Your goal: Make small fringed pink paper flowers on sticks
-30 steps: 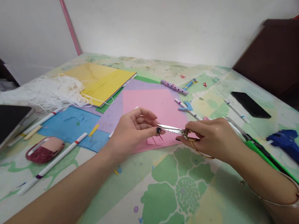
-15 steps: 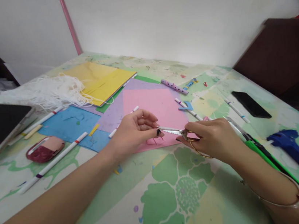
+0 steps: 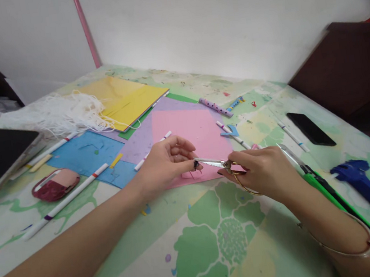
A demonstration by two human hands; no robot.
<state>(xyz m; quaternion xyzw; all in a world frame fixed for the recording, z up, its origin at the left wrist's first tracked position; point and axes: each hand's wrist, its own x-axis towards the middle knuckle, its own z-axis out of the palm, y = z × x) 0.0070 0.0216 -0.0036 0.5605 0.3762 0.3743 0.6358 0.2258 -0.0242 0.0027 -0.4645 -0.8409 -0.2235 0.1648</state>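
White wall, bare (image 3: 174, 31), spans the top of the frame; below it stands a table (image 3: 136, 258) with a green, white and yellow floral cover. Two bare hands occupy the centre.

The right hand (image 3: 265, 166), right of centre, is closed on the gold-coloured handle loops of a small pair of scissors with silver metal blades (image 3: 212, 161). The blades point left and stand nearly together, their tips at the thumb of the left hand (image 3: 169, 158). That hand is half curled, thumb drawn close to the fingers; whether it pinches anything small cannot be told. A thin metal bangle (image 3: 352, 253) rings the right forearm.

Beneath the hands lies a pink rectangular paper sheet (image 3: 183, 127), overlapping a lilac paper sheet (image 3: 139, 137). At upper left, a loose tangle of white cord (image 3: 55, 114) partly covers a flat yellow sheet (image 3: 135, 100). Middle left holds a blue paper sheet (image 3: 87, 156), a rounded maroon-and-pink case (image 3: 56, 185) and a white marker with a purple band (image 3: 70, 200).

Right of the pink sheet's top lies a purple dotted tube (image 3: 215, 107). Further right are a black rectangular phone (image 3: 310, 128) and a blue plastic glue gun (image 3: 365, 185).
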